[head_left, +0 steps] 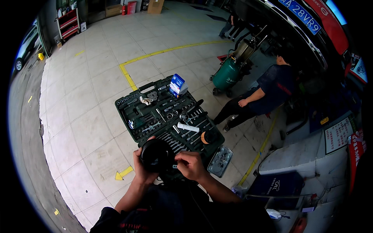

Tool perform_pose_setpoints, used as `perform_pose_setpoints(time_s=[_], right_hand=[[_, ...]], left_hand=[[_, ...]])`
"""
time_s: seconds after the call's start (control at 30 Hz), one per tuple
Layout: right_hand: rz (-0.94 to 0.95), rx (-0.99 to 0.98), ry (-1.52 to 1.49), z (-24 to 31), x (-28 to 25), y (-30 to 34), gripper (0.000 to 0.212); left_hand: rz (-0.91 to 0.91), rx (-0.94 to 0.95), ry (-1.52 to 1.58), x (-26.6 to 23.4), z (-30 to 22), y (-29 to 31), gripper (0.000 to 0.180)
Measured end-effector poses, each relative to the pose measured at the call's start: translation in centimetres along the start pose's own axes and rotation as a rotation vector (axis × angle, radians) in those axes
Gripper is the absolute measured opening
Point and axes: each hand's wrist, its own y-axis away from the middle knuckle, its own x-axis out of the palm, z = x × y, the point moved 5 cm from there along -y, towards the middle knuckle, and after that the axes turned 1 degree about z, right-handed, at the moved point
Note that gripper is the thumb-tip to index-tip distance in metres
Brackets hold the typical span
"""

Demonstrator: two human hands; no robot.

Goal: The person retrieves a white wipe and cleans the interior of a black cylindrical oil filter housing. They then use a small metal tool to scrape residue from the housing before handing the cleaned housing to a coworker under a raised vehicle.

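Black, indistinct round part (157,155) in left hand (142,171)

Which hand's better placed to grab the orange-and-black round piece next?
Right hand, likely: it's nearer the orange-and-black round piece, while the left hand grips the black round part.

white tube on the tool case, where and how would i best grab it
Probably around its middle, coming from above with the right hand and pinching across the long sides. The white tube is slim and straight, lying on its side in the tool case with its top uncovered. The left hand is taken up by the black part.
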Motion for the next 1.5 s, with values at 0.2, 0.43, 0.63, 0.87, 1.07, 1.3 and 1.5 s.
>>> perform_pose_setpoints(time_s=[0.2, 0.43, 0.63, 0.87, 1.07, 1.3, 1.5], right_hand=[[0.094, -0.067, 0.146, 1.5, 0.0, -0.3, 0.02], [0.196, -0.096, 0.156, 1.0, 1.3, 0.4, 0.023], [0.303, -0.036, 0.197, 0.8, 1.8, 1.3, 0.022], [0.343, 0.115, 0.243, 1.2, 3.0, 2.5, 0.017], [0.28, 0.036, 0.388, 1.5, 4.0, 2.4, 0.014], [0.257, -0.094, 0.514, 2.2, 4.2, 2.4, 0.014], [0.268, -0.027, 0.458, 2.0, 3.9, 2.2, 0.013]], left_hand=[[-0.042, -0.073, 0.16, 0.5, -0.6, -0.5, 0.066], [-0.124, -0.111, 0.193, -0.3, 0.2, -1.6, 0.058], [-0.206, -0.123, 0.161, -1.4, 2.1, -1.9, 0.053], [-0.207, -0.022, 0.084, -1.2, 3.8, -1.7, 0.051], [-0.176, 0.022, 0.125, -1.2, 3.6, -1.3, 0.052], [-0.151, 0.016, 0.199, -1.2, 3.4, -0.9, 0.049], [-0.178, 0.017, 0.148, -1.4, 4.3, -0.7, 0.048]])
